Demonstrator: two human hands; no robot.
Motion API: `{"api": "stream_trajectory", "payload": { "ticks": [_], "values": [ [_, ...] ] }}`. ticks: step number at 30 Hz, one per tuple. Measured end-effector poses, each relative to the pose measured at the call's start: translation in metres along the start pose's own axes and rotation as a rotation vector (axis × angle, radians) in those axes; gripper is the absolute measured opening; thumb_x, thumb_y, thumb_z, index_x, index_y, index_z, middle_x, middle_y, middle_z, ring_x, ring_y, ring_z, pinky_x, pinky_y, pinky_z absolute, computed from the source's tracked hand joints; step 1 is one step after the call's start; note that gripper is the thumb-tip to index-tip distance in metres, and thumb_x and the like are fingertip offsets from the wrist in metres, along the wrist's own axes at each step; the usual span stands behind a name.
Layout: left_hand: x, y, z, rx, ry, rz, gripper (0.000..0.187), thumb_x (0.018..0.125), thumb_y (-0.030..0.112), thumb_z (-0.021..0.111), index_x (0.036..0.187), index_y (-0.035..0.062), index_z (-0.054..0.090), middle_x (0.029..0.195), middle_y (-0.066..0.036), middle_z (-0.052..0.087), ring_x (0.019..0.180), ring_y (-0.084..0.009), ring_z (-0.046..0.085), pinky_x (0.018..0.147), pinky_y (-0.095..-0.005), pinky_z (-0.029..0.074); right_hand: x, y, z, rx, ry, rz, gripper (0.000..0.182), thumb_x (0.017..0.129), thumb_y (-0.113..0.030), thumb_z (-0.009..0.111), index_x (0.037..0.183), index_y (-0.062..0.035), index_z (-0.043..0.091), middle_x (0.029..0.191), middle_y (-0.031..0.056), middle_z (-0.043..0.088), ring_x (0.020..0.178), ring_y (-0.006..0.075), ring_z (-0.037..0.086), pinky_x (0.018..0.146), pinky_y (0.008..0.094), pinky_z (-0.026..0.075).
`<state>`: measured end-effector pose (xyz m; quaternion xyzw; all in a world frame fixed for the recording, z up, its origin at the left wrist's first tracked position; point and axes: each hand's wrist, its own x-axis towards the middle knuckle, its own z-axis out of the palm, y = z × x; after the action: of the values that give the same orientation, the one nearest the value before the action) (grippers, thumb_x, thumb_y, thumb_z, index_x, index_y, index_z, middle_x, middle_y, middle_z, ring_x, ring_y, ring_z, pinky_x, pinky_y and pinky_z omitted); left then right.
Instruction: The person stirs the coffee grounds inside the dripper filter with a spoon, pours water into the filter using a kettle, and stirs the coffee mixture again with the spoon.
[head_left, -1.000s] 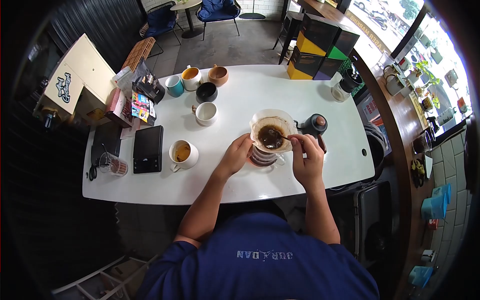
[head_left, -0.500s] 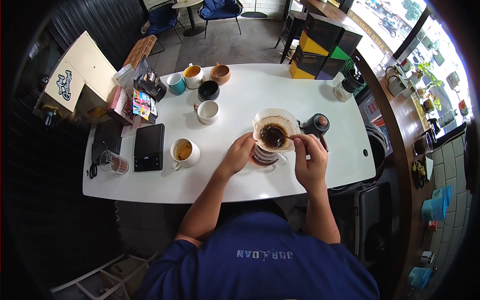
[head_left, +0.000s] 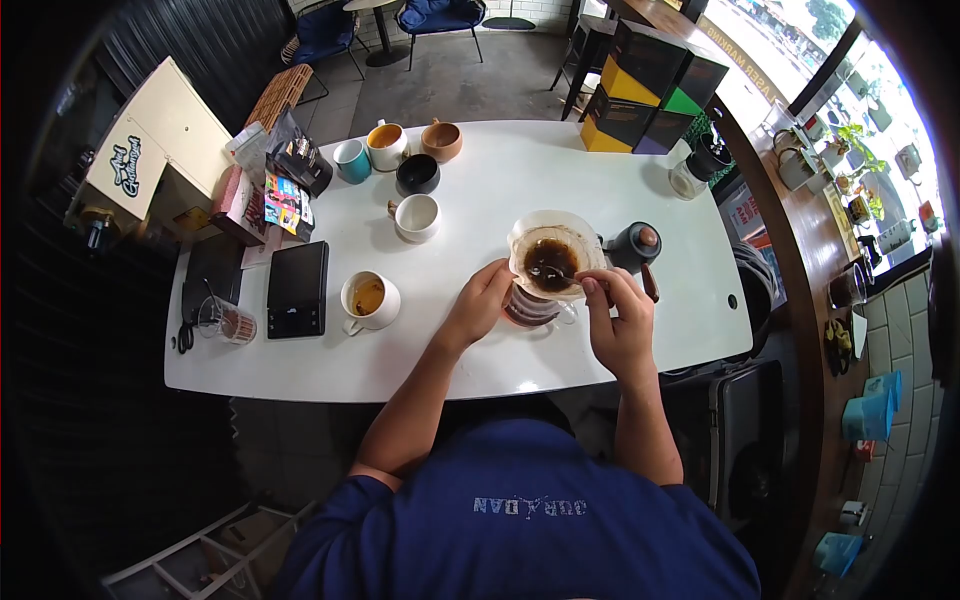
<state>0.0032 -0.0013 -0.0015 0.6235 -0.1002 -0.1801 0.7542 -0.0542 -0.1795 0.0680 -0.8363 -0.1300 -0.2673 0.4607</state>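
Observation:
A paper coffee filter (head_left: 530, 232) with dark wet coffee (head_left: 550, 262) in it sits in a coffee dripper, on top of a glass server (head_left: 530, 308). My left hand (head_left: 480, 303) is closed on the left side of the dripper, whose body is mostly hidden. Between the thumb and fingers of my right hand (head_left: 622, 318) is a thin spoon (head_left: 568, 276), its tip down in the coffee. Just behind the right hand stands a dark gooseneck kettle (head_left: 636, 246).
Left of my hands stands a white mug (head_left: 371, 301) of brown liquid, beside a black scale (head_left: 297, 290). Several cups, including a black one (head_left: 417, 176), are farther back. A glass (head_left: 228, 322) lies tilted at left. Stacked boxes (head_left: 645, 95) and a grinder (head_left: 700, 168) occupy the back right.
The spoon's tip has shifted left within the coffee, my right hand moving slightly with it. My left hand keeps its hold. The whole view has tilted a little.

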Motion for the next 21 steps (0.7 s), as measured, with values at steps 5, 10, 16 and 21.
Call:
{"api": "stream_trajectory", "payload": {
  "ticks": [5,10,16,21],
  "values": [
    [0.002,-0.007,-0.003,0.007,-0.015,0.006,0.03,0.095,0.021,0.032,0.105,0.0054,0.056,0.065,0.007,0.037,0.058,-0.0043,0.029,0.054,-0.021,0.026,0.005,0.0,0.0,-0.029,0.084,-0.003,0.008,0.086,0.0,0.054,0.088,0.0018,0.062,0.072,0.0102,0.058,0.062,0.0178,0.057,0.054,0.0252,0.045],
    [0.001,-0.002,-0.002,0.002,-0.011,-0.012,0.03,0.094,0.022,0.032,0.105,0.0055,0.055,0.065,0.006,0.037,0.059,-0.0044,0.03,0.054,-0.021,0.027,0.001,-0.003,0.002,-0.017,0.04,0.006,0.008,0.086,0.0,0.054,0.088,0.0017,0.062,0.071,0.0094,0.058,0.059,0.0165,0.054,0.052,0.0246,0.045],
    [-0.001,0.003,0.0,-0.005,-0.014,-0.028,0.03,0.094,0.023,0.033,0.104,0.0055,0.055,0.065,0.006,0.037,0.059,-0.0047,0.03,0.055,-0.021,0.028,0.001,0.012,0.005,-0.024,0.03,-0.06,0.008,0.086,0.0,0.054,0.088,0.0017,0.062,0.07,0.0079,0.057,0.058,0.0136,0.054,0.049,0.0231,0.042],
    [-0.002,0.002,0.001,-0.016,0.005,-0.039,0.03,0.094,0.023,0.033,0.104,0.0057,0.055,0.065,0.006,0.037,0.06,-0.0049,0.03,0.056,-0.021,0.029,0.003,0.009,0.002,-0.02,0.098,0.013,0.009,0.087,-0.002,0.054,0.089,0.0019,0.062,0.07,0.008,0.058,0.056,0.0113,0.052,0.05,0.022,0.042]
  ]
}}
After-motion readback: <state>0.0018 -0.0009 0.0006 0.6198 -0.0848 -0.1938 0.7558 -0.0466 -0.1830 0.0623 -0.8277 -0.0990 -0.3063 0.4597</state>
